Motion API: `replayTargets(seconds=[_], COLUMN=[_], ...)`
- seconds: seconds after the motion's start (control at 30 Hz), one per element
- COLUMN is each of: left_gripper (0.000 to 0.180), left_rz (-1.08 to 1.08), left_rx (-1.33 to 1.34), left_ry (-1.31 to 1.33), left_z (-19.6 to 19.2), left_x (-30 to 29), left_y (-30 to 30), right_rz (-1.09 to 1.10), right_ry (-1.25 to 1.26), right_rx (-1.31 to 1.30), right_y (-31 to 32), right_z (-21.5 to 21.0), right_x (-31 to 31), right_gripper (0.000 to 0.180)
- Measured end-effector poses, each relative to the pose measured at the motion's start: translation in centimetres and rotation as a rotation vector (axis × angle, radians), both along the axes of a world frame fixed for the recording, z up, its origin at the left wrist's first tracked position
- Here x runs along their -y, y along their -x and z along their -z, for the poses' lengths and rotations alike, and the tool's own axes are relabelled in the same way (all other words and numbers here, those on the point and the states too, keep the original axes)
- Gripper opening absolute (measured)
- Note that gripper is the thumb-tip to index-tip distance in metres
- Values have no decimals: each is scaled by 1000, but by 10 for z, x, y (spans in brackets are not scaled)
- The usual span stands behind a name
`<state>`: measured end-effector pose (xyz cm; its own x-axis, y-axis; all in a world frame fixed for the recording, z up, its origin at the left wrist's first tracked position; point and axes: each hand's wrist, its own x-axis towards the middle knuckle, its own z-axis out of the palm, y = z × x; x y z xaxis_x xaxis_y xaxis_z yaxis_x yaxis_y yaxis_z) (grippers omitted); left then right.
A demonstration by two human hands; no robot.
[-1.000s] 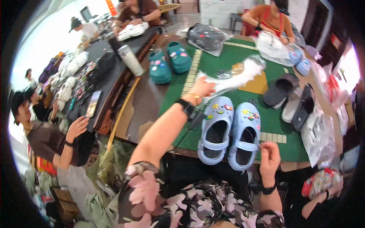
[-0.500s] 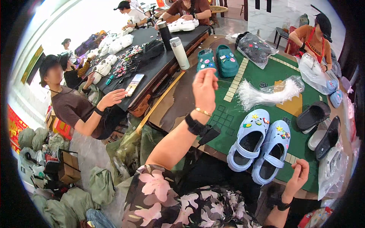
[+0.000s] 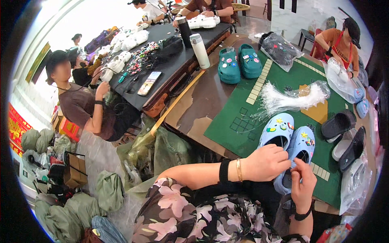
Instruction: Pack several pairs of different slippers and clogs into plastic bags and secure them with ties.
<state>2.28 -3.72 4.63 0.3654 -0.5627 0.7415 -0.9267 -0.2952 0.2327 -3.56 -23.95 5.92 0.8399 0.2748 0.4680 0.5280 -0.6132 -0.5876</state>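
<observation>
The blue clogs [image 3: 279, 125] are being supported by the green mat [image 3: 227, 129], toes pointing away, beneath the hands. The left hand [image 3: 263, 163] is being held with fingers curled across the clogs, and the right hand [image 3: 304, 184] is being bent inward close beside it; whether anything is being pinched in either cannot be told. Fine fingertip work seems to be being done: it is being served best while light pressure is being used and both clogs are being left side by side.
</observation>
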Motion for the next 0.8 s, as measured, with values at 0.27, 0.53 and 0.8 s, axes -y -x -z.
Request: replayTargets(seconds=[0.27, 0.53, 0.8], left_gripper=[28, 31, 32], left_rz=[-21, 141, 293], left_rx=[67, 29, 34], left_ry=[-119, -255, -310], left_z=[7, 30, 34], left_x=[-21, -24, -16], left_y=[16, 34, 51], right_rz=[29, 16, -27], right_ry=[86, 182, 155], right_rx=[122, 185, 63], right_y=[12, 54, 89], right_z=[10, 40, 64], right_x=[15, 32, 36], right_gripper=[17, 22, 20])
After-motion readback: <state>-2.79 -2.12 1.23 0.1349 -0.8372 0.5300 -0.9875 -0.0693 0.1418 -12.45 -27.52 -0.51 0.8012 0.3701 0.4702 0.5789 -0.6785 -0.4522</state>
